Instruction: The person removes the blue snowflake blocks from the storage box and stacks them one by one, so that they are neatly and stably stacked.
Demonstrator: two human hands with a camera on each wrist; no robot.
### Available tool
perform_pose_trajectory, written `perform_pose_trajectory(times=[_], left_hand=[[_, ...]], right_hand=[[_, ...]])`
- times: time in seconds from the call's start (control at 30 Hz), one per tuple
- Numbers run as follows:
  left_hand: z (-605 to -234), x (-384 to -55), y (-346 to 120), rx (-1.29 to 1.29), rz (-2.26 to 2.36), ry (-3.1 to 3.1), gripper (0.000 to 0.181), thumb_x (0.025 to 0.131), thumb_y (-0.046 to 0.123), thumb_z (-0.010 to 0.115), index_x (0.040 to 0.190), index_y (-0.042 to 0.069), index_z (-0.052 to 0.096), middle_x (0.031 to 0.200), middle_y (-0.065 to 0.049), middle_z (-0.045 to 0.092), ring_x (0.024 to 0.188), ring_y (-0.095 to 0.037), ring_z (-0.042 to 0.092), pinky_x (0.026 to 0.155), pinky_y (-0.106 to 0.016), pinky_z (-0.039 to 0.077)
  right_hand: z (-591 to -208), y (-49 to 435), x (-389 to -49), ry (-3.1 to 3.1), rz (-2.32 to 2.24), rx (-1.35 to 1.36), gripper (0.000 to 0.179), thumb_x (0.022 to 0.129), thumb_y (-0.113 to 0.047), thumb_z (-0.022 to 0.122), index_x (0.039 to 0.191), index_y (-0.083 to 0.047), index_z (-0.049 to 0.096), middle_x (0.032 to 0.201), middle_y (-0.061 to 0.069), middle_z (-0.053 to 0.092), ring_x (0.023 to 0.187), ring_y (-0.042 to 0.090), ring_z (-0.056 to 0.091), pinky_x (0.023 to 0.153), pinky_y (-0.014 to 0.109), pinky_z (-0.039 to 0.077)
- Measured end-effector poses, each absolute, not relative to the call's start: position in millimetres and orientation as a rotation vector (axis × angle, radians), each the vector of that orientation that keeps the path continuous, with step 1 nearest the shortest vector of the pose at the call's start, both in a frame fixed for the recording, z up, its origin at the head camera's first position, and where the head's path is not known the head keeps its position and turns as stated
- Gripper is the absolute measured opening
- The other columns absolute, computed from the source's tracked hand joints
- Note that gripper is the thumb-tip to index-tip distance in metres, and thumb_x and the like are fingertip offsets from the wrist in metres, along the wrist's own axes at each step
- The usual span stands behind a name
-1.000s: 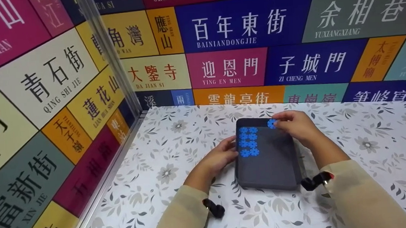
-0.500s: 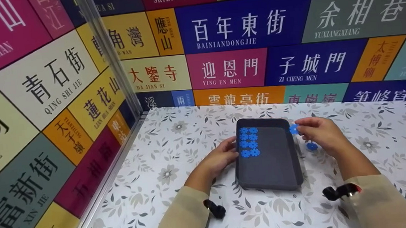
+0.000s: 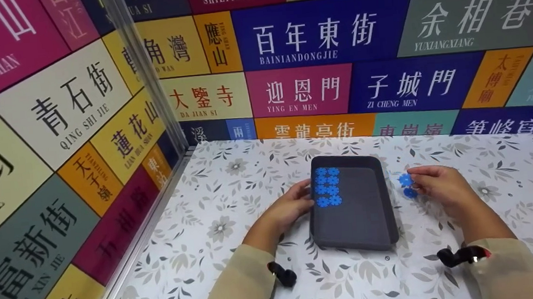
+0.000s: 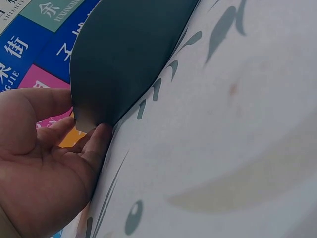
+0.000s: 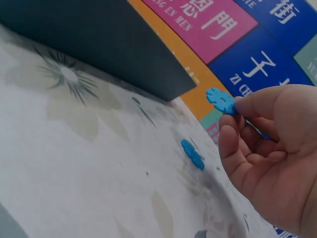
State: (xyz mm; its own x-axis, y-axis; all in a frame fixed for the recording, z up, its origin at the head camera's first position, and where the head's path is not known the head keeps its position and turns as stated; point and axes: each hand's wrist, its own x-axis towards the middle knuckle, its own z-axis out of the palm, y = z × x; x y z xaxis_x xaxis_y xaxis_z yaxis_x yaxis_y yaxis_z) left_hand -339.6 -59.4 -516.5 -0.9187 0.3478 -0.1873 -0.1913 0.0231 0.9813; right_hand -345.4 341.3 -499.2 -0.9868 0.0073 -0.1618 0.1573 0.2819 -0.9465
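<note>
A dark grey rectangular tray [image 3: 355,223] lies on the patterned cloth. Several blue snowflake-shaped plastic discs [image 3: 327,187] sit inside it in two columns, at its upper left. My left hand [image 3: 284,207] rests its thumb and fingertips against the tray's left outer wall, also seen in the left wrist view. Right of the tray, my right hand [image 3: 440,185] pinches one blue snowflake disc [image 5: 220,101] between thumb and fingers. A second blue snowflake disc [image 5: 192,154] lies on the cloth just below the held one. My palm faces the camera in the right wrist view.
White cloth with grey leaf and flower prints [image 3: 224,276] covers the table. Colourful panels with Chinese street names [image 3: 314,31] stand behind it and on the left. A metal corner post [image 3: 151,73] joins the panels. Black bands circle both wrists.
My right hand has carried the pinched disc from over the tray's upper right corner, rightward and toward me, to beside the loose disc. My left hand and the tray have stayed in place.
</note>
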Motion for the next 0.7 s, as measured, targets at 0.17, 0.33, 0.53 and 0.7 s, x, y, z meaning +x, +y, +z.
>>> perform_pose_trajectory(times=[0.17, 0.33, 0.53, 0.7], left_hand=[[-517.2, -339.7, -58.9, 0.174, 1.988, 1.895, 0.069, 0.100, -0.001, 0.059, 0.165, 0.013, 0.040, 0.169, -0.018, 0.043, 0.157, -0.032, 0.044, 0.127, -0.047, 0.042], [-517.3, -339.2, -58.4, 0.182, 2.010, 1.872, 0.070, 0.100, -0.003, 0.058, 0.166, 0.010, 0.038, 0.169, -0.020, 0.041, 0.158, -0.034, 0.043, 0.128, -0.048, 0.041], [-517.7, -339.8, -58.7, 0.168, 1.991, 1.891, 0.071, 0.100, -0.002, 0.060, 0.166, 0.012, 0.039, 0.169, -0.019, 0.042, 0.157, -0.033, 0.044, 0.128, -0.047, 0.042], [-517.4, -340.0, -59.4, 0.160, 1.991, 1.899, 0.070, 0.099, -0.001, 0.061, 0.165, 0.014, 0.041, 0.169, -0.017, 0.044, 0.156, -0.032, 0.045, 0.127, -0.048, 0.042]], right_hand=[[-508.5, 349.6, -346.2, 2.521, -1.654, 0.160, 0.052, 0.104, -0.032, 0.071, 0.145, 0.000, 0.062, 0.094, -0.018, 0.072, 0.084, 0.003, 0.066, 0.076, 0.020, 0.060], [-512.8, 353.2, -347.5, 2.601, -1.497, 0.171, 0.050, 0.104, -0.031, 0.070, 0.141, 0.002, 0.065, 0.089, -0.013, 0.072, 0.079, 0.005, 0.066, 0.071, 0.023, 0.059], [-514.8, 354.0, -348.0, 2.616, -1.441, 0.209, 0.050, 0.102, -0.033, 0.072, 0.138, 0.001, 0.067, 0.089, -0.012, 0.073, 0.080, 0.005, 0.067, 0.072, 0.023, 0.060], [-515.4, 354.3, -348.6, 2.629, -1.416, 0.234, 0.052, 0.101, -0.036, 0.074, 0.139, -0.001, 0.067, 0.089, -0.012, 0.074, 0.080, 0.005, 0.068, 0.072, 0.022, 0.060]])
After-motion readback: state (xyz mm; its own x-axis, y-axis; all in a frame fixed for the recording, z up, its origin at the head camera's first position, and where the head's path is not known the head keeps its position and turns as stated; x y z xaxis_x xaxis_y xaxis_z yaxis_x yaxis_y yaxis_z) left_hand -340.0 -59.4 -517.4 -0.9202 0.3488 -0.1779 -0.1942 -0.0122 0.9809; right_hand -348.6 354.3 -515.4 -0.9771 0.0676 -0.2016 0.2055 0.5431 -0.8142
